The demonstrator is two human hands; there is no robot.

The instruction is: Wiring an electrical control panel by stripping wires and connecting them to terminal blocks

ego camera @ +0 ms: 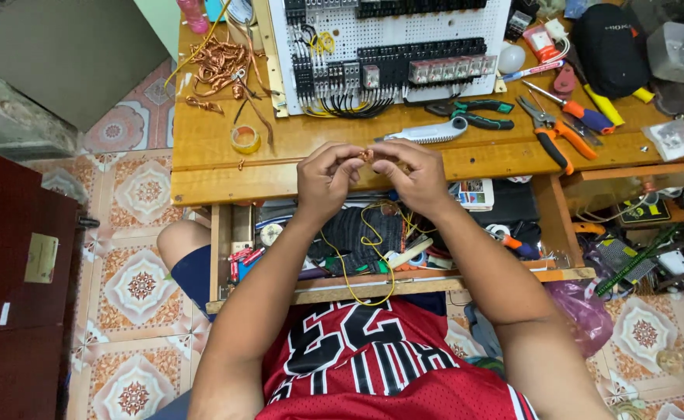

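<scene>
A wooden workbench (225,167) fills the upper part of the view, and on it a white perforated panel (498,23) carries rows of black terminal blocks and relays. Below the bench edge an open drawer (221,233) is crammed with tools and loose odds. On the bench to the right lie orange-handled pliers (554,134) and green-handled pliers (474,113), with a grey utility knife (427,132) just beyond the hands. To the left sits a tangle of copper wire scraps (221,68) and, nearer, a small roll of clear tape (245,138).

Both hands meet over the bench's front edge. The left hand (325,179) and the right hand (418,177) are each curled nearly closed, fingertips pinched together on a short bit of copper wire (367,155), which sits between the two hands at their fingertips. A yellow wire (357,272) loops down from beneath the hands across the drawer
</scene>
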